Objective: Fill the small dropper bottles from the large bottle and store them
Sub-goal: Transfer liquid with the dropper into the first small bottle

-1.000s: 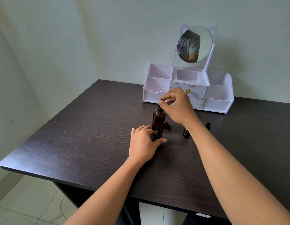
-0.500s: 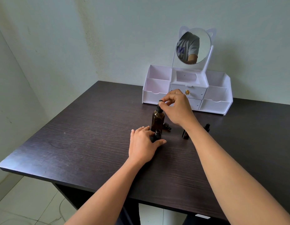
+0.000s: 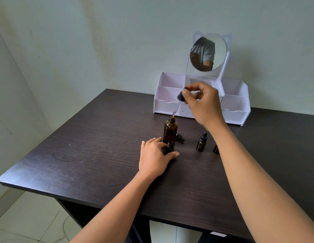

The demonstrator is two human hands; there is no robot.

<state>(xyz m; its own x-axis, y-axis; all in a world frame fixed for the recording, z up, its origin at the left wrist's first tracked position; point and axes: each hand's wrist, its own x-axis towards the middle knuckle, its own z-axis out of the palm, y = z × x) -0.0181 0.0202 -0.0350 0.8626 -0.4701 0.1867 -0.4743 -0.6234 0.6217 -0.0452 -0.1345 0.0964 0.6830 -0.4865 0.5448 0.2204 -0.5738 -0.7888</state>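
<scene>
A large amber bottle [image 3: 170, 130] stands uncapped mid-table. My right hand [image 3: 203, 102] pinches the black bulb of its dropper [image 3: 177, 105], held tilted above the bottle, the glass tip just over the mouth. My left hand [image 3: 156, 157] grips a small open dropper bottle [image 3: 170, 146] standing in front of the large one. A loose small dropper cap [image 3: 180, 137] lies just right of the large bottle. Another small bottle [image 3: 202, 142] stands capped further right, and a third dark one [image 3: 216, 149] shows partly behind my right forearm.
A white organiser [image 3: 170, 106] with open compartments, small drawers and a cat-eared round mirror [image 3: 208, 51] stands at the back of the dark wooden table [image 3: 91, 155]. The table's left edge and front edge drop to a tiled floor.
My right hand has lifted the dropper out of the large bottle, up and slightly right. The left hand stays on the small bottle. The view shifted a little downward.
</scene>
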